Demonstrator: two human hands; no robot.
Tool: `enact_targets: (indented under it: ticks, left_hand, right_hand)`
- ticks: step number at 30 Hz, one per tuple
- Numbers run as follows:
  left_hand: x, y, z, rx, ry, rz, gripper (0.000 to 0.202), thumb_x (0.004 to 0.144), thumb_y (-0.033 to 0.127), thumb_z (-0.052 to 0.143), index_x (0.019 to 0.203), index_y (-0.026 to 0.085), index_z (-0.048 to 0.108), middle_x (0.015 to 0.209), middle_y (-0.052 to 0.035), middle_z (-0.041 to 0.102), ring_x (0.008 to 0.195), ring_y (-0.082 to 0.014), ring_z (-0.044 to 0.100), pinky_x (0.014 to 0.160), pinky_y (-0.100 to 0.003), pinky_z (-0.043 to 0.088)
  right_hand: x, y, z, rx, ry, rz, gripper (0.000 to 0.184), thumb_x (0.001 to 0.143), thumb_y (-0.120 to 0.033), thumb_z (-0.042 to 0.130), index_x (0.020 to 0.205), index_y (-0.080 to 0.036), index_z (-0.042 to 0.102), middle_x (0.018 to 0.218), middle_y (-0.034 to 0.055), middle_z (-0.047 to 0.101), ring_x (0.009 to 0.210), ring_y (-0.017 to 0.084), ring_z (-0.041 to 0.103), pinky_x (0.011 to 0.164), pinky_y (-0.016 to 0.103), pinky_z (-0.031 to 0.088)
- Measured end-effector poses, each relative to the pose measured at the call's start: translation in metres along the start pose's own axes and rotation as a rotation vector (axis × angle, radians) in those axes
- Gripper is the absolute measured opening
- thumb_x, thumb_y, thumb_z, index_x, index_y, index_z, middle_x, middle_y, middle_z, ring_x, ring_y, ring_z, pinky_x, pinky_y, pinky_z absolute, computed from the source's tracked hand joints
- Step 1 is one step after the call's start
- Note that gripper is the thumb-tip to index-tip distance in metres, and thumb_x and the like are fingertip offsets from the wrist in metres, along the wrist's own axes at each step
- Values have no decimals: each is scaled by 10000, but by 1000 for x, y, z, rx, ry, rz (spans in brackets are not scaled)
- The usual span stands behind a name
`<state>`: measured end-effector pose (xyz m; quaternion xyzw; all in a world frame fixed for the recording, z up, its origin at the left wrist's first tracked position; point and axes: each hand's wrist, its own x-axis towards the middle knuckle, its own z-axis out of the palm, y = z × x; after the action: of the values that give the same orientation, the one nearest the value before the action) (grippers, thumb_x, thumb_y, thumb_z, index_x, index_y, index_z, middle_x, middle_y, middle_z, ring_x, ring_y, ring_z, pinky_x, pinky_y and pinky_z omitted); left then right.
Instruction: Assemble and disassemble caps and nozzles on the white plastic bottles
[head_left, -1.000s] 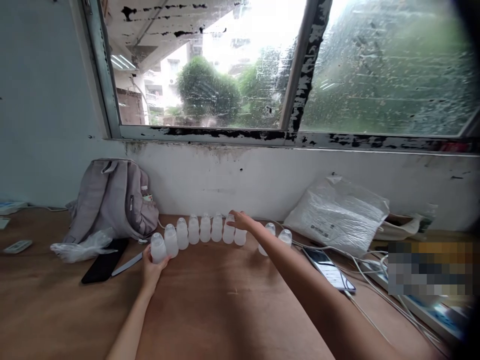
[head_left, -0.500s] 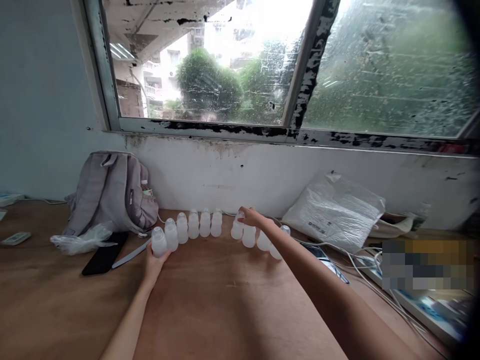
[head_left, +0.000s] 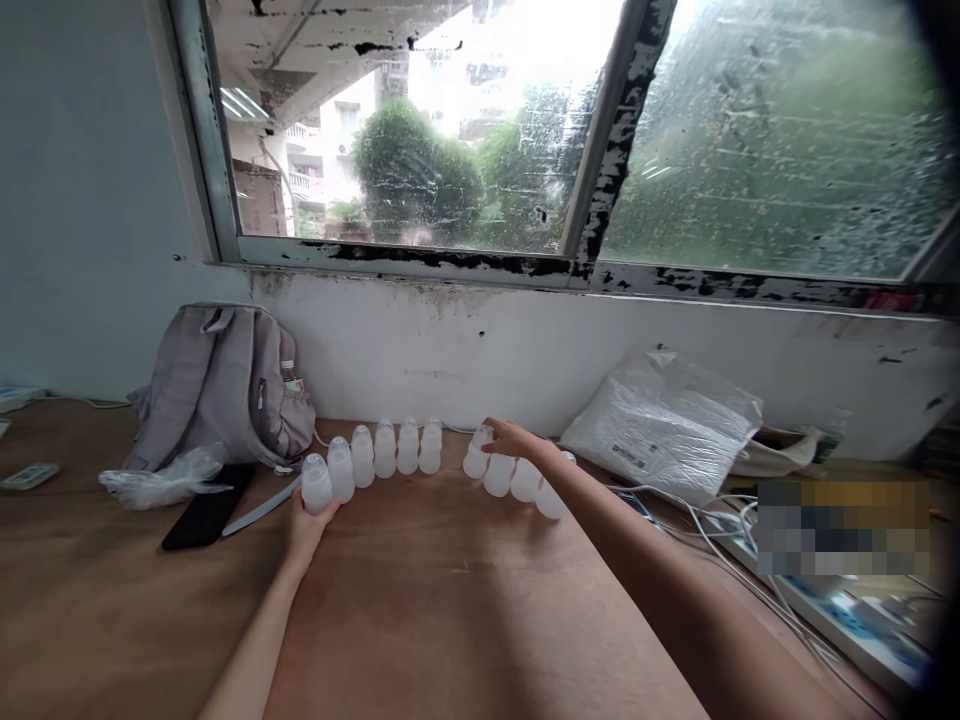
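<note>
Head view: the left hand [head_left: 306,527] wraps its fingers round the end bottle [head_left: 316,485] from the near side, low on the body. That grip prob. steadies this end of the six-bottle row [head_left: 385,450], which curves off to the hand's right, each bottle touching the next. Then a gap, then a four-bottle row [head_left: 498,475].

The right hand [head_left: 514,440] lies w/ its fingertips on top of the gap-side bottle [head_left: 475,462]. Can't tell if it pinches the cap or only rests there. The other three bottles run beside the right forearm, toward the person.

All bottles stand upright on the tabletop [head_left: 450,600], caps on. They're translucent white w/ no liquid level visible, so they look empty, but not certain.

Left of the left hand: a black phone [head_left: 202,512], a crumpled clear bag [head_left: 161,485] & a grey backpack [head_left: 221,385] leaning on the wall. Its side pocket holds sth small, unreadable.

Right of the right hand: a white plastic packet [head_left: 664,425] w/ a label, contents hidden, plus cables [head_left: 720,520].
</note>
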<state>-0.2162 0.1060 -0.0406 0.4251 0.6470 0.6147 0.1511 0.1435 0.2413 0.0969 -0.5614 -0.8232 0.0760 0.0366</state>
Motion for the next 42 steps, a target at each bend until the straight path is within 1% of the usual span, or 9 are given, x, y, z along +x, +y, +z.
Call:
enact_targets:
  ticks: [7,11,15,19,25,30,37,40,42]
  left_hand:
    - [1,-4,2,1,35,-8,503,551,387,666,973,194,470,898,-29,560,838,-221,567,754,-376,459]
    - [2,-3,2,18,45,2,490,556,382,666,960,186,472,909,-28,556,857,-221,562,766,-367,453]
    - [0,0,1,13,23,-17,469,589,369,652,969,170,462,909,-27,551,865,-222,555,771,-352,444]
    - [1,-1,2,-7,25,-30,483,566,371,665,962,184,461,899,-15,555,860,-221,553,779,-330,438]
    - [1,0,3,-26,41,-54,508,534,369,679,962,200,461,917,-10,548,882,-228,552,786,-322,440]
    - [-1,4,1,31,7,-14,494,588,371,638,997,173,443,963,-42,539,904,-238,544,793,-349,444]
    - [2,-2,2,60,23,9,465,595,329,654,981,184,439,926,-24,550,889,-238,553,778,-385,455]
    - [2,-3,4,66,0,-7,495,586,344,658,993,175,434,954,-40,543,891,-245,555,778,-390,458]
    - [0,-1,2,67,19,40,553,582,366,655,1042,176,414,1018,-61,525,924,-254,544,794,-399,452]
  right_hand:
    - [10,2,4,9,0,33,590,682,-403,591,1205,-197,411,1021,88,586,932,227,544,715,264,400]
    - [13,3,4,9,6,49,537,700,-438,556,1163,-189,450,1030,94,584,956,238,531,731,278,400]
    - [13,3,2,12,3,68,510,705,-417,549,1143,-174,458,1054,109,573,953,240,534,733,282,402]
    - [13,2,0,23,-20,85,568,691,-387,564,1194,-177,405,1078,108,560,982,237,521,746,278,403]
    - [15,4,-4,31,-85,134,728,578,-210,641,1236,-212,328,1100,93,540,935,216,541,678,263,428]
    - [11,7,-5,14,-45,126,662,609,-157,598,1209,-207,323,1109,111,520,944,214,525,678,271,428]
    - [8,7,-3,-11,-23,107,618,621,-176,620,1177,-196,354,1048,111,544,928,213,527,702,283,420]
    - [8,8,-4,-25,-35,109,618,618,-204,635,1174,-201,365,1010,101,558,900,216,537,683,291,424]
    - [6,6,-7,-40,-28,101,639,605,-241,660,1174,-206,371,1021,103,552,930,232,524,703,303,419]
